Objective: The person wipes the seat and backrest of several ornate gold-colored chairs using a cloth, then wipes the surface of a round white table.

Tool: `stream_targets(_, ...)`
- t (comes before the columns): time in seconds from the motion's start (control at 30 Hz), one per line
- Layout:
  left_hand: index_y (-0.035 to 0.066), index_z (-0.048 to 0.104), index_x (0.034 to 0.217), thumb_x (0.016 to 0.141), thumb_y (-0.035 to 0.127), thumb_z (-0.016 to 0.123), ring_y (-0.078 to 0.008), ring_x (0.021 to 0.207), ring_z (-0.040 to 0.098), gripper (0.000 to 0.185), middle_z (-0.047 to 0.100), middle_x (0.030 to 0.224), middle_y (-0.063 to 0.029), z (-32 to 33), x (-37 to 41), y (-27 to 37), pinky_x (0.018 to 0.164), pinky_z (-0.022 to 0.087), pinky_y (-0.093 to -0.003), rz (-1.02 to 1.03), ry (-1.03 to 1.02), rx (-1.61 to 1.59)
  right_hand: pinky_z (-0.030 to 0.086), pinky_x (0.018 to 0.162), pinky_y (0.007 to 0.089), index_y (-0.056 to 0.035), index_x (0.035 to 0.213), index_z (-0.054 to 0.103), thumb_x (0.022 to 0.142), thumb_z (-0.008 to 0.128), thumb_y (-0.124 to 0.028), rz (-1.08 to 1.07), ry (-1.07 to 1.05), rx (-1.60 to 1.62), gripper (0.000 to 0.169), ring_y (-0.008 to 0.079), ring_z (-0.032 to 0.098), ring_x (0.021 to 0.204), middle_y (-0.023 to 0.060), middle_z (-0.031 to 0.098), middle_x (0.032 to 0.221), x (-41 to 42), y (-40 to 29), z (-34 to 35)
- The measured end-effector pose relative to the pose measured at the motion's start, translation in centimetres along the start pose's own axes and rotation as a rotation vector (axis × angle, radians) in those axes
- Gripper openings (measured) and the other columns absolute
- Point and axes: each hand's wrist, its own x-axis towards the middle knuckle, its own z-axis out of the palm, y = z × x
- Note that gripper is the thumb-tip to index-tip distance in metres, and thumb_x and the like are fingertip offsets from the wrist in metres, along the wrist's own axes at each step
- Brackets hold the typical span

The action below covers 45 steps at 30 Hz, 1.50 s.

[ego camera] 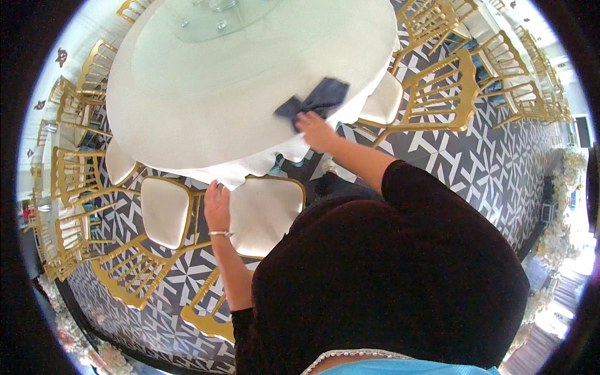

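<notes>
A round table [201, 117] with a white tablecloth stands before me. My right hand [316, 129] is at the table's near right edge, its fingers on a crumpled dark blue cloth [326, 96]. Both the cloth and the fingertips look blurred. My left hand [217, 208], with a bracelet at the wrist, is lower and to the left, beside the hanging hem of the tablecloth [229, 179]. Its fingers point up towards the table and hold nothing; whether they touch the hem I cannot tell. Below that hem is a white-cushioned chair seat [267, 215].
A round glass turntable [215, 28] with a clear stand rises at the table's centre. Gold chairs with white seats ring the table, one [436, 93] at right and another [164, 213] at left. The floor [468, 159] has a dark and white geometric pattern.
</notes>
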Motion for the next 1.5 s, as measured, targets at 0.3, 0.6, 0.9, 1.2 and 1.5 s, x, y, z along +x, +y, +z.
stream_targets(0.3,0.008,0.043,0.126,0.082,0.027,0.059,-0.0233,0.115,0.043,0.051,0.043,0.128,-0.0102,6.9,0.5,8.3,0.091,0.037,-0.0365,-0.103,-0.195,-0.181,0.031,0.1,0.0417,-0.015,0.12,0.05,0.078,0.056,-0.023,-0.359,-0.251,0.224,0.043,0.023,0.03,0.127,0.0027,0.034,0.138,3.8,-3.3,-3.2)
stream_targets(0.6,0.007,0.041,0.127,0.08,0.025,0.061,-0.0297,0.118,0.04,0.054,0.04,0.13,-0.0141,12.1,3.8,12.0,0.096,0.033,-0.0382,-0.169,-0.177,-0.19,0.027,0.1,0.0511,-0.0201,0.116,0.054,0.079,0.054,-0.019,0.013,-0.114,0.323,0.037,0.0281,0.032,0.126,0.0006,0.039,0.135,6.3,12.5,-1.7)
stream_targets(0.9,0.009,0.031,0.134,0.079,0.034,0.06,-0.0405,0.126,0.025,0.067,0.026,0.137,-0.0232,25.0,15.3,17.8,0.103,0.023,-0.0435,0.394,-0.193,0.147,0.025,0.102,0.0446,-0.0159,0.102,0.062,0.076,0.057,-0.014,0.23,0.293,0.362,0.026,0.0261,0.04,0.12,0.0077,0.05,0.124,-5.0,26.3,-14.8)
stream_targets(1.2,0.019,0.017,0.14,0.08,0.06,0.042,-0.0458,0.13,0.009,0.077,0.009,0.144,-0.0217,33.2,23.6,18.7,0.101,0.016,-0.0565,0.05,-0.137,0.623,0.03,0.099,0.043,-0.0057,0.123,0.046,0.087,0.051,-0.029,1.175,0.509,-0.148,0.043,0.0341,0.041,0.117,0.0197,0.043,0.128,-32.6,34.7,-25.7)
stream_targets(1.5,0.009,0.019,0.139,0.077,0.067,0.038,-0.044,0.131,0.005,0.087,0.006,0.143,-0.0257,38.0,30.8,25.6,0.103,0.011,-0.0566,-0.036,-0.143,0.692,0.042,0.078,0.026,-0.0016,0.112,0.046,0.085,0.056,-0.022,1.599,0.933,1.002,0.035,0.0133,0.049,0.094,0.0047,0.052,0.098,-26.3,25.9,-17.7)
